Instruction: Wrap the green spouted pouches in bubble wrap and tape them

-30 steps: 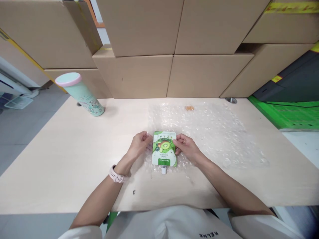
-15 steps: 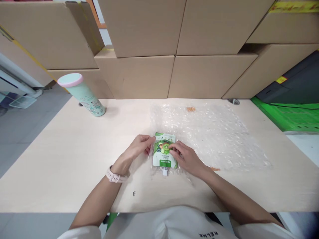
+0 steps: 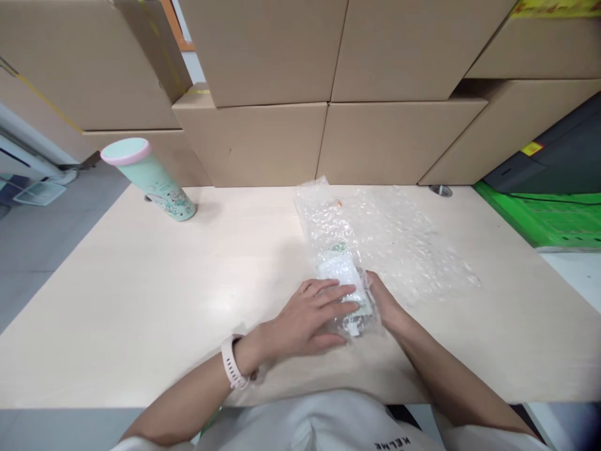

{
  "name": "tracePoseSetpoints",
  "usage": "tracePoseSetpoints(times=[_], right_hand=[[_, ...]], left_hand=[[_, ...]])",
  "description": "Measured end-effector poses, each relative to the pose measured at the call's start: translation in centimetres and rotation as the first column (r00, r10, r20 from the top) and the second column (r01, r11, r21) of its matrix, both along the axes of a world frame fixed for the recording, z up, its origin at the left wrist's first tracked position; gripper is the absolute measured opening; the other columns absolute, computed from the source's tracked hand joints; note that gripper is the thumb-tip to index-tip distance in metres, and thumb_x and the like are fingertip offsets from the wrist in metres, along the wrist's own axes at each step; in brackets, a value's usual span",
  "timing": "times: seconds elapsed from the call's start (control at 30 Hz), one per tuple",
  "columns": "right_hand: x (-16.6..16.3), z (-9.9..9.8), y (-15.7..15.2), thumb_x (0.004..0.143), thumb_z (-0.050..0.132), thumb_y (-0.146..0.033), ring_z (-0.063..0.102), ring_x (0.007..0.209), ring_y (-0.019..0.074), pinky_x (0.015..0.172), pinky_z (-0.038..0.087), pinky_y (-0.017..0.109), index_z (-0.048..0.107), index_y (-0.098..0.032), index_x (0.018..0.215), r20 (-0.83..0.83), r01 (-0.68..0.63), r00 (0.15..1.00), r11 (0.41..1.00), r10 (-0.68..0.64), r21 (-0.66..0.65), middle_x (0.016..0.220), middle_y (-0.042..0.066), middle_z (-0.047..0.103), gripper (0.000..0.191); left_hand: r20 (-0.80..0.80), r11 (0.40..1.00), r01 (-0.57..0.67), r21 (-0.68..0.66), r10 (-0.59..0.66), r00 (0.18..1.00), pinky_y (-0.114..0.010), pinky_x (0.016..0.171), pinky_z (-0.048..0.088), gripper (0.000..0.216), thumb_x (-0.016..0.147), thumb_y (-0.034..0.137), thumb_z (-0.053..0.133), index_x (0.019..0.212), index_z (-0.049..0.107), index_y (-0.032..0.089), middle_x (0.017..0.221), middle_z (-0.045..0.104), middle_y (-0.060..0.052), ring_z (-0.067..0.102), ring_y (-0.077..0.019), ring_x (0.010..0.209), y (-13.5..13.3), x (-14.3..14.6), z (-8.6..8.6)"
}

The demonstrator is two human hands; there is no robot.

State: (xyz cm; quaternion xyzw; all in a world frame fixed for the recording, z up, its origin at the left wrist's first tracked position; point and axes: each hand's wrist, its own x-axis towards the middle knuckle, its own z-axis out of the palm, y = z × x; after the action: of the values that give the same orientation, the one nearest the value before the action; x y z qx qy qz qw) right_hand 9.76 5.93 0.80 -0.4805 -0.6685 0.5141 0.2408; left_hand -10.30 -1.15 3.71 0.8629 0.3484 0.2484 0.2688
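A drink pouch [image 3: 345, 269] lies face down with its pale back up, covered by clear bubble wrap [image 3: 408, 235]. Its white spout cap [image 3: 353, 327] points toward me, and a bit of green shows through the wrap at the far end. My left hand [image 3: 312, 316] rests over the pouch's left side, fingers spread and palm down. At the pouch's right edge, my right hand [image 3: 382, 300] grips the wrapped bundle, its fingertips mostly hidden behind the plastic. More of the wrap stretches flat over the table to the right and beyond.
A mint tumbler with a pink-rimmed lid [image 3: 154, 181] stands at the table's back left. Cardboard boxes [image 3: 263, 144] are stacked along the back edge. On the right are a green crate [image 3: 549, 216] and a dark grey case [image 3: 554, 156].
The pouch has been turned over to the right and now has bubble wrap over it. My left hand moved right onto it; my right hand shifted to its right edge.
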Motion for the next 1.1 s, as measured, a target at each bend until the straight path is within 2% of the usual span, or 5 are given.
tracePoseSetpoints(times=[0.1,0.27,0.47,0.83,1.1], right_hand=[[0.7,0.6,0.1,0.079,0.050,-0.029,0.057,0.065,0.0239,0.056,0.039,0.032,0.056,-0.021,0.063,0.171,0.102,0.977,0.984,-0.127,0.146,0.067,0.006,0.063,0.019],[1.8,2.2,0.7,0.080,0.048,-0.022,0.061,0.071,0.0222,0.061,0.037,0.030,0.060,-0.022,0.077,0.479,-0.099,0.873,0.926,-0.095,0.364,0.082,0.006,0.068,0.013],[3.5,1.8,2.0,0.094,0.035,-0.035,0.063,0.062,0.0197,0.064,0.044,0.030,0.058,-0.023,0.108,0.388,0.054,0.909,0.967,-0.150,0.247,0.070,0.000,0.067,0.029],[3.7,2.4,2.1,0.093,0.041,-0.048,0.053,0.061,0.0163,0.061,0.040,0.028,0.054,-0.023,0.076,0.356,0.088,0.919,0.968,-0.170,0.234,0.067,-0.001,0.059,0.033],[3.8,1.6,2.1,0.086,0.054,-0.043,0.059,0.064,0.0170,0.063,0.040,0.028,0.061,-0.024,0.084,0.438,0.067,0.879,0.959,-0.188,0.275,0.073,0.000,0.066,0.021]], left_hand=[[-0.198,0.988,-0.015,0.156,0.046,0.979,-0.051,0.109,0.031,0.061,0.092,0.052,0.053,0.145,0.040,0.024,0.156,0.038,-0.009,0.033,-0.0316,0.141,0.0,1.1,-1.8],[-0.297,0.958,-0.077,0.275,0.161,0.941,-0.049,0.102,0.033,0.056,0.094,0.052,0.048,0.142,0.042,0.024,0.153,0.041,-0.010,0.040,-0.0320,0.131,0.2,2.1,-2.9],[-0.343,0.954,-0.137,0.268,0.227,0.912,-0.049,0.091,0.038,0.049,0.092,0.052,0.051,0.129,0.051,0.021,0.145,0.047,-0.014,0.046,-0.0330,0.118,0.5,3.1,-2.1],[-0.312,0.941,-0.012,0.339,0.124,0.942,-0.063,0.116,0.012,0.032,0.090,0.040,0.052,0.109,0.055,0.015,0.129,0.056,-0.017,0.039,-0.0325,0.133,2.4,7.2,-2.2],[-0.391,0.927,0.045,0.373,0.113,0.913,-0.043,0.090,0.038,0.032,0.090,0.044,0.054,0.101,0.054,0.013,0.097,0.059,-0.010,0.054,-0.0266,0.095,3.0,6.1,-1.6]])
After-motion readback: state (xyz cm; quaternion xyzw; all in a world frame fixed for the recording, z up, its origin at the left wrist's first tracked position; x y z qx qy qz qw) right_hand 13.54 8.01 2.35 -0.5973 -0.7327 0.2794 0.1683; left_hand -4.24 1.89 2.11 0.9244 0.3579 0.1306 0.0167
